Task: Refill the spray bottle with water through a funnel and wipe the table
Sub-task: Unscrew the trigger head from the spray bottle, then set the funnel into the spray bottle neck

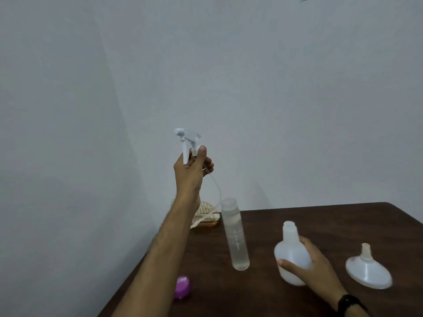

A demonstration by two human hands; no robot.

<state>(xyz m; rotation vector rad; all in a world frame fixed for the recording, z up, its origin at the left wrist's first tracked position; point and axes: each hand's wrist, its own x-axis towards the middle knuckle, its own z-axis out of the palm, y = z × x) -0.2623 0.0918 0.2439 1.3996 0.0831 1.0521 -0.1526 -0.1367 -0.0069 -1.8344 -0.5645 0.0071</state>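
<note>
spray bottle (291, 255) stands on the dark table (343, 225), neck open, no funnel in it yet. right hand (306, 261) wrapped round its lower body from the right, fingers closed on it, thumb across the front; black band on that wrist. left hand (192, 168) raised well above and left of the bottle, pinched shut on the trigger head (187, 140) at its collar, dip tube (216, 186) trailing down in a curve. funnel (368, 268) lies mouth-down on the table just right of the bottle, spout up. tall clear tube bottle (235, 236) w/ water, uncapped, stands left of the bottle, between it and the left forearm. purple cap (182, 287) lies further left, near the table edge. wicker-looking item (206, 216) behind-left, partly hidden by the arm, can't id. risks (judgement): dip tube prob wet, could drip on the table; swinging it down could clip the tall tube, which is narrow, top-heavy and open, so a tip = spill. the left forearm passes close to it too. purple cap near the edge could roll off if nudged. materials: spray bottle translucent white plastic, rounded body, short neck, prob light and easy to knock when empty. funnel smooth white plastic, wide cone. trigger head hard white plastic, angular. dip tube thin, flexible, clear. table matte dark brown, rounded far corner.
</note>
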